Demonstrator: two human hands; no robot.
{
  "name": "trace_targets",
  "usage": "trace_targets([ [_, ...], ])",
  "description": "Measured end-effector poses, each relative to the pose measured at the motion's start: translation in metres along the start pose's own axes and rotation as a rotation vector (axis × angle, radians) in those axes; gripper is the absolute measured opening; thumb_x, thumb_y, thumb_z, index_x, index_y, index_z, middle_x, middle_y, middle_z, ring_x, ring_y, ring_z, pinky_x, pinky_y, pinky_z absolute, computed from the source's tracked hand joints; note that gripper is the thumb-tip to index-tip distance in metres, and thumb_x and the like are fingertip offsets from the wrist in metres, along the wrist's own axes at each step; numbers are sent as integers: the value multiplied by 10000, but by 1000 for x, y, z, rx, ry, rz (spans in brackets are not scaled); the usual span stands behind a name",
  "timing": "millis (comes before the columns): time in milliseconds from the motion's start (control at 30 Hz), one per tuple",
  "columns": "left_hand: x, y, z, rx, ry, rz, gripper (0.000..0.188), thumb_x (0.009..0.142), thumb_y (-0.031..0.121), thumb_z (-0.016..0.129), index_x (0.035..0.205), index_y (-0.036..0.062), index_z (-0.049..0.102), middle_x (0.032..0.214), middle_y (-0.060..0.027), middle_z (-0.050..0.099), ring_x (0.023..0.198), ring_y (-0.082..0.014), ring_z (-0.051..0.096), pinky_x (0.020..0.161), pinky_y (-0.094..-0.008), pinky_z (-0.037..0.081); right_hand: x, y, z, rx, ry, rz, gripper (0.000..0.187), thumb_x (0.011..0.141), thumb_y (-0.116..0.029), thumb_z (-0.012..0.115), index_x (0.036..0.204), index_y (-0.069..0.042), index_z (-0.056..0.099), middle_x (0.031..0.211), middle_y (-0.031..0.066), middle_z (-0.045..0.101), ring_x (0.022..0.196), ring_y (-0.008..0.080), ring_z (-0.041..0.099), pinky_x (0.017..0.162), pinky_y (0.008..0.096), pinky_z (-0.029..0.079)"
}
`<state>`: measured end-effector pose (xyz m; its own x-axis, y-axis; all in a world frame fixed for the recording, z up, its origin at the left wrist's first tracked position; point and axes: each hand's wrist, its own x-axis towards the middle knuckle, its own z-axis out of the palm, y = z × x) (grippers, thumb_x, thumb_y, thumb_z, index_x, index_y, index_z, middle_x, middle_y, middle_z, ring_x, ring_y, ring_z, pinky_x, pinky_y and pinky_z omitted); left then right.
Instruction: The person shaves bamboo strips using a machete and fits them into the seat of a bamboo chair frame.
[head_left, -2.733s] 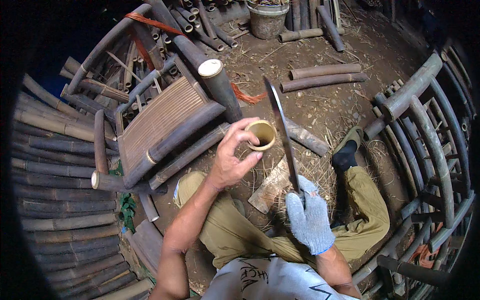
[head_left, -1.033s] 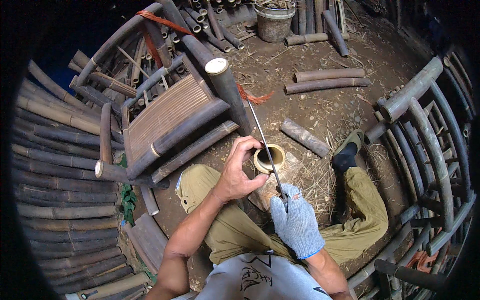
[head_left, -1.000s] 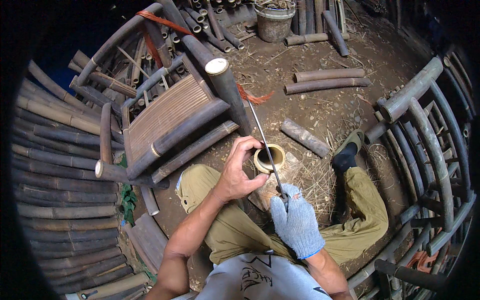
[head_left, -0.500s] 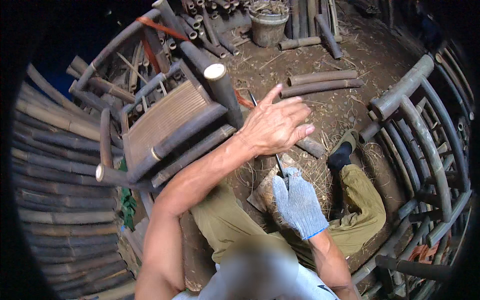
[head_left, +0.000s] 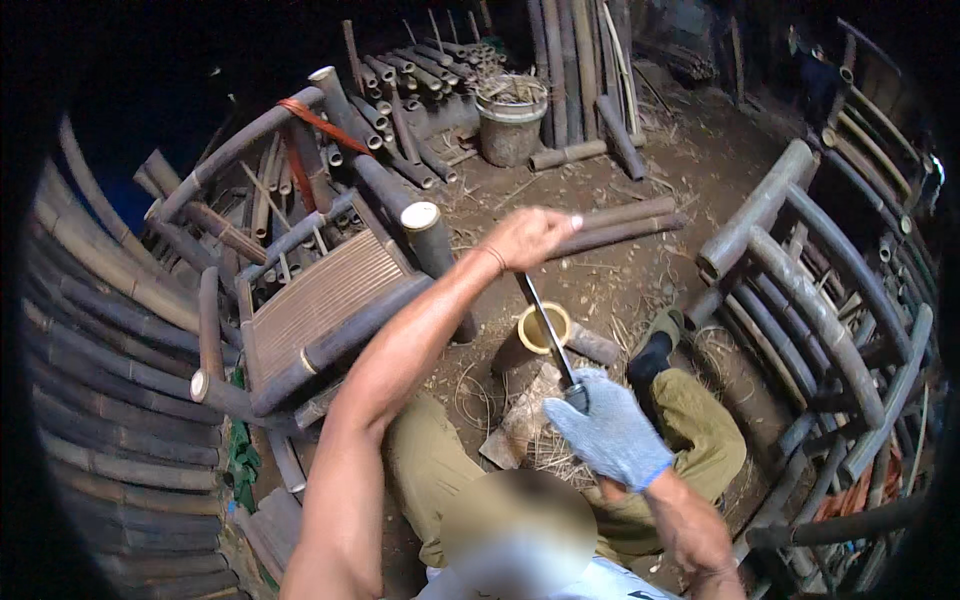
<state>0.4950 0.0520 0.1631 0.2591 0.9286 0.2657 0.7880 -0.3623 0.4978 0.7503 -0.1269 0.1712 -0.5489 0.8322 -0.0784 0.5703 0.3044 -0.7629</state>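
Note:
My right hand [head_left: 610,425], in a grey-blue knit glove, is closed on the handle of a long knife [head_left: 548,325]. Its narrow dark blade slants up and left across the rim of a short bamboo tube [head_left: 524,345] with a yellow cut end, and the far end passes beneath my left hand [head_left: 530,238]. That hand is bare, with its fingers curled in; whatever they may hold is hidden. Just beyond it lie two split-looking dark bamboo lengths [head_left: 640,228] on the dirt floor. A pale wooden block [head_left: 515,430] sits between my legs, below the tube.
To the left stands a bamboo chair [head_left: 325,305] with a slatted seat and a red strap. Another bamboo frame [head_left: 815,290] rises at the right. A bucket [head_left: 512,135] and stacked bamboo poles [head_left: 425,75] are at the back. Dark bamboo slats [head_left: 130,430] line the left side.
My left hand has moved up and away, its spread fingers now curled, uncovering the bamboo tube. More of the knife blade shows. The head view has tilted upward.

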Motion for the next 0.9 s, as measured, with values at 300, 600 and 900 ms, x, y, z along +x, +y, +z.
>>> trace_targets([
  [300, -63, -73, 53, 106, -72, -264, 558, 1044, 484, 368, 1104, 66, 733, 1132, -240, 698, 1080, -415, 655, 980, -507, 490, 45, 52, 76, -161, -116, 43, 371, 881, -295, 607, 972, 63, 637, 884, 337, 655, 881, 498, 664, 756, 540, 535],
  [600, -80, 39, 4, 195, 50, 154, 268, 963, 271, 649, 1045, 18, 676, 1001, -164, 645, 950, -327, 648, 866, -419, 521, 127, 96, 61, -145, -41, -60, 387, 829, -308, 619, 837, 76, 669, 785, 310, 655, 737, 439, 680, 671, 490, 536],
  [900, -64, 19, 56, 354, 189, 115, 245, 934, 282, 638, 985, 42, 641, 902, -196, 695, 930, -368, 678, 1039, -521, 434, 136, 89, 36, -113, -243, -63, 406, 861, -360, 575, 838, 28, 691, 792, 252, 681, 754, 414, 683, 698, 478, 531],
])
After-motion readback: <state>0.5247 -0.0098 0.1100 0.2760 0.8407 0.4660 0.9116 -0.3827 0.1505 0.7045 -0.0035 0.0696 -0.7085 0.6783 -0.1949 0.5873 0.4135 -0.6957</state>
